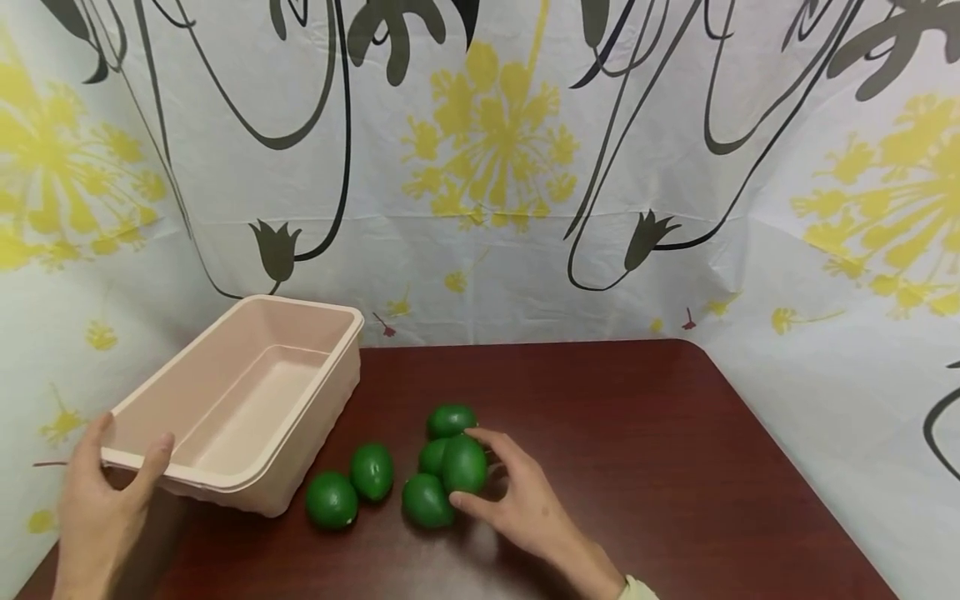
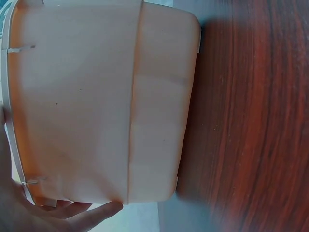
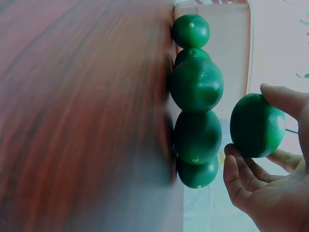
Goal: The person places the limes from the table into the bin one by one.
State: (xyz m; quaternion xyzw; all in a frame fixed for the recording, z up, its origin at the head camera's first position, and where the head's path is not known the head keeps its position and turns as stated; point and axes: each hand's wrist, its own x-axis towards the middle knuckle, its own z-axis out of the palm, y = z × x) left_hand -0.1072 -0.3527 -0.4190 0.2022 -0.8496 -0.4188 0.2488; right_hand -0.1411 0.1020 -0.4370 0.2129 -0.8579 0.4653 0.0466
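Note:
My right hand [image 1: 528,504] pinches a glossy green lime [image 1: 464,464] between thumb and fingertips. The right wrist view shows this held lime [image 3: 257,125] raised off the table, beside a row of other limes [image 3: 197,84]. In the head view, three limes lie close around and under it, among them a front lime [image 1: 427,502]. Two more, a rounder lime [image 1: 332,501] and a lime with a pointed tip [image 1: 372,472], sit together nearer the bin. My left hand [image 1: 108,508] grips the near left corner of a pale pink plastic bin [image 1: 315,417], thumb over the rim.
The bin takes up the left side of the dark reddish-brown table [image 1: 637,467], and nothing shows inside it. A white cloth [image 1: 495,283] with yellow and grey plant prints hangs behind the table and along both sides.

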